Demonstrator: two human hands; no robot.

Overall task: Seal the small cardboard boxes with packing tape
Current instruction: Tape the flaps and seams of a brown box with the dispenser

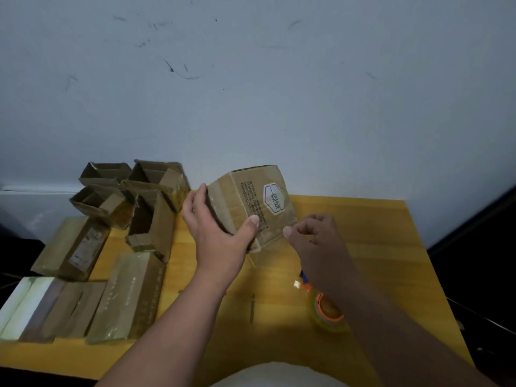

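At the bottom of the frame two bare forearms reach up over a yellow wooden table [363,227]; low and right of centre a roll of clear tape [328,311] with an orange core lies flat on the table, partly hidden under the right forearm, with a small orange and blue tool [305,283] just above it, too blurred to name. In the lower left, sealed boxes [125,297] lie flat side by side at the table's edge. At centre the left hand [215,230] clamps a small cardboard box [251,205], fingers along its left face and thumb pressed on the printed face; the box is tilted, and I cannot tell whether its lower corner touches the table. The right hand [312,233] is just right of the box's lower corner, fingers curled and thumb meeting forefinger in a pinch; what it pinches cannot be made out. Further up on the left, open boxes [134,191] with raised flaps stand clustered against the pale scuffed wall [251,79].
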